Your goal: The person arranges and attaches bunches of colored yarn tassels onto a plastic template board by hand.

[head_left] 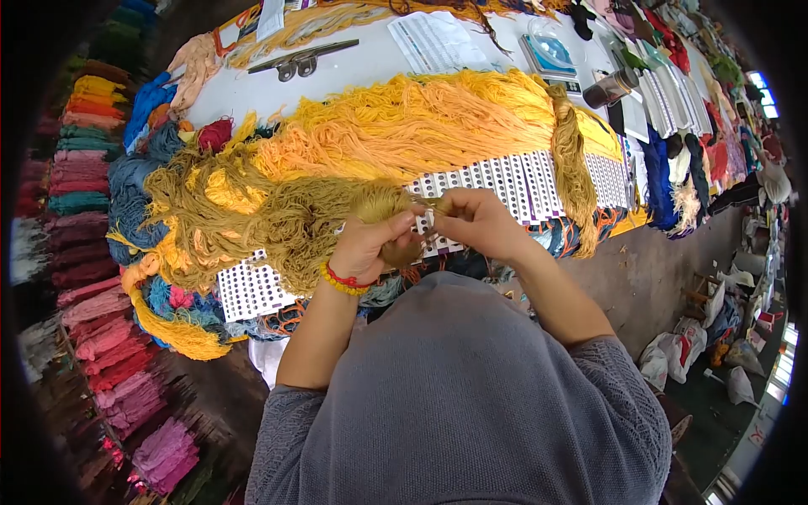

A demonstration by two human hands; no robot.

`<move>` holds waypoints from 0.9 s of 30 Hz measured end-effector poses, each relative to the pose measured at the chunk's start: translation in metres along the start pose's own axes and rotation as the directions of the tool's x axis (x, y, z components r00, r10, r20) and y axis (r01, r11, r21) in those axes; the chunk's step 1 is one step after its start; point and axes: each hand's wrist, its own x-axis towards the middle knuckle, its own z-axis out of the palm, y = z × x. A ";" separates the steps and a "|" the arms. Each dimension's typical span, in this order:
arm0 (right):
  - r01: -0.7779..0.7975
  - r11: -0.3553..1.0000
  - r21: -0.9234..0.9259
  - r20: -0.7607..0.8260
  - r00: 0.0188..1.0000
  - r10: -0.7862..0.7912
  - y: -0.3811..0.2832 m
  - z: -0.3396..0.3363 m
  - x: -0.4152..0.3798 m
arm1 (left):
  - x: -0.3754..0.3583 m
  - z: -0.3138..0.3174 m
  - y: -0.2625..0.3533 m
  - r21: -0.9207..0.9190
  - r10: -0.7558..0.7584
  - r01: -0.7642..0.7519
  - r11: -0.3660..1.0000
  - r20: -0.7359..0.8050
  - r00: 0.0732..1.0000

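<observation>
Olive-green yarn (311, 220) lies in a loose, tangled hank across the front left of the table. My left hand (370, 242), with red and yellow bands at the wrist, is closed around a gathered bundle of this yarn. Close beside it, my right hand (478, 220) pinches thin olive strands between thumb and fingers. Beneath both hands lies a white card strip with rows of dark holes (484, 181). A second olive hank (574, 181) hangs over the strip to the right. Yellow and peach yarn (404, 118) is heaped just behind.
Blue yarn (135, 198) hangs at the table's left end. Farther back are a metal clip bar (303, 59), printed sheets (433, 40), a scale (551, 59) and a dark cup (610, 87). Coloured hanks (84, 181) line the left side; bags (677, 349) sit on the right floor.
</observation>
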 end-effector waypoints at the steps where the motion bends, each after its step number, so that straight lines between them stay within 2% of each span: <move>1: 0.010 0.859 -0.511 -0.118 0.990 -0.081 -0.012 -0.005 -0.002 | 0.000 -0.007 -0.001 -0.055 -0.028 0.030 0.998 0.023 0.999; 2: 0.169 0.771 -0.613 -0.132 0.941 -0.311 -0.010 -0.008 0.003 | 0.002 -0.015 -0.001 -0.108 -0.056 0.062 0.992 0.051 0.997; 3: 0.299 0.638 -0.710 -0.117 0.843 -0.525 -0.006 -0.011 0.010 | 0.004 -0.024 -0.005 -0.098 -0.084 0.085 0.991 0.015 0.996; 4: 0.381 0.637 -0.671 -0.061 0.827 -0.559 -0.003 -0.013 0.014 | 0.008 -0.033 -0.010 -0.181 -0.105 0.108 0.978 0.028 0.994; 5: 0.415 0.788 -0.454 -0.094 0.857 -0.506 -0.005 -0.004 0.016 | 0.012 -0.039 -0.014 -0.262 -0.125 0.134 0.956 0.048 0.991; 6: 0.394 0.918 -0.043 -0.095 0.913 -0.397 0.000 0.004 0.022 | 0.013 -0.038 -0.016 -0.307 -0.126 0.125 0.943 0.016 0.992; 7: 0.193 0.915 0.354 -0.069 0.981 -0.181 -0.002 0.010 0.024 | 0.016 -0.052 -0.022 -0.361 -0.126 0.113 0.926 -0.012 0.992; 9: 0.124 0.635 0.762 -0.070 0.991 -0.110 0.018 -0.004 0.039 | 0.020 -0.094 -0.026 -0.484 -0.095 0.065 0.873 -0.039 0.995; 10: 0.103 0.497 0.862 -0.099 0.994 -0.034 0.016 -0.016 0.043 | 0.020 -0.113 -0.021 -0.553 -0.064 0.030 0.833 -0.043 0.997; 12: 0.080 0.415 0.906 -0.139 0.984 0.115 0.030 -0.058 0.050 | 0.008 -0.126 0.007 -0.632 -0.016 -0.132 0.764 -0.223 0.975; 13: 0.037 0.387 0.922 -0.114 0.978 0.177 0.040 -0.082 0.051 | 0.005 -0.161 0.010 -0.606 -0.022 -0.165 0.778 -0.290 0.957; 15: 0.075 0.525 0.848 -0.265 0.917 0.297 0.057 -0.120 0.048 | -0.011 -0.240 0.030 -0.540 0.005 -0.246 0.805 -0.409 0.913; 16: 0.104 0.554 0.826 -0.333 0.883 0.331 0.063 -0.138 0.044 | -0.017 -0.264 0.038 -0.499 0.036 -0.292 0.816 -0.460 0.887; 17: 0.128 0.582 0.803 -0.397 0.844 0.361 0.069 -0.158 0.039 | -0.023 -0.257 0.058 -0.309 0.029 -0.344 0.886 -0.705 0.708; 18: 0.163 0.624 0.764 -0.469 0.805 0.364 0.082 -0.182 0.033 | -0.029 -0.250 0.078 -0.106 0.063 -0.330 0.938 -0.884 0.462; 20: 0.190 0.719 0.669 -0.599 0.711 0.369 0.092 -0.228 0.015 | -0.055 -0.319 0.102 -0.074 0.081 -0.311 0.947 -0.886 0.457; 21: 0.256 0.686 0.681 -0.607 0.721 0.334 0.100 -0.254 0.000 | -0.082 -0.374 0.122 -0.021 0.107 -0.232 0.973 -0.844 0.526; 22: 0.262 0.719 0.644 -0.624 0.724 0.295 0.110 -0.292 -0.020 | -0.105 -0.419 0.139 0.037 0.123 -0.155 0.987 -0.795 0.594; 23: 0.400 0.751 0.525 -0.806 0.517 0.288 0.092 -0.305 -0.039 | -0.117 -0.431 0.160 0.150 0.203 -0.150 0.977 -0.868 0.453; 24: 0.396 0.871 0.290 -0.919 0.368 0.139 0.093 -0.351 -0.071 | -0.129 -0.431 0.187 0.261 0.287 -0.123 0.957 -0.909 0.303; 25: 0.347 0.937 0.038 -0.974 0.223 -0.043 0.093 -0.400 -0.104 | -0.144 -0.433 0.209 0.231 0.289 -0.211 0.950 -0.906 0.308; 26: 0.435 0.897 -0.078 -0.992 0.053 -0.112 0.079 -0.424 -0.125 | -0.157 -0.433 0.227 0.199 0.291 -0.296 0.934 -0.905 0.311; 27: 0.502 0.840 -0.207 -0.978 -0.123 -0.168 0.052 -0.439 -0.137 | -0.166 -0.448 0.250 0.380 0.446 -0.283 0.880 -0.867 0.221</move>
